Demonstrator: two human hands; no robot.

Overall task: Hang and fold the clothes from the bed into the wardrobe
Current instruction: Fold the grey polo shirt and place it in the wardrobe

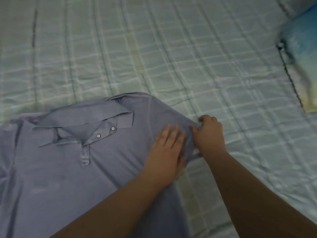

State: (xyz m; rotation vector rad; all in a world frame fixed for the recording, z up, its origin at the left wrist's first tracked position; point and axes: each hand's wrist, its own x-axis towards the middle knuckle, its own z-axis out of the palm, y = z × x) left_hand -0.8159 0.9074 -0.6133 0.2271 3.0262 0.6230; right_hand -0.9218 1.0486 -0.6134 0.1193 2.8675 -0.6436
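- The polo shirt [68, 169] lies front up on the bed [171, 48], collar [89, 117] towards the far side; its lower part runs out of the picture at the near edge; the wardrobe is not in view
- The left hand [164, 150] rests flat on the cloth near the shoulder, fingers straight and together, holding nothing; the right hand [210, 134] has its fingers curled round the shirt's side edge by the shoulder, pinching a bunch of fabric
- Judged from this, a side fold is being set up, with the flat hand as the anchor line; the sleeve on this side cannot be made out, so it may be tucked under or bunched in the grip
- Risk: the fabric looks thin and slippery, and the quilted cover under it is creased; a hard pull with the right hand could drag the whole shirt sideways rather than fold it, if the left hand presses too lightly
- Risk: the pinch takes only a small bunch; lifting from that one spot would likely give a slanted, puckered fold rather than a straight edge down the body
- Risk: the collar sits askew, one wing crossing the placket; folding over it as it lies would press that crease in
- Risk: the far side of the shirt, at the picture's left edge, looks rumpled; wrinkles there would be trapped under a later fold
- The pillow [301, 48] lies well apart and seems no hindrance
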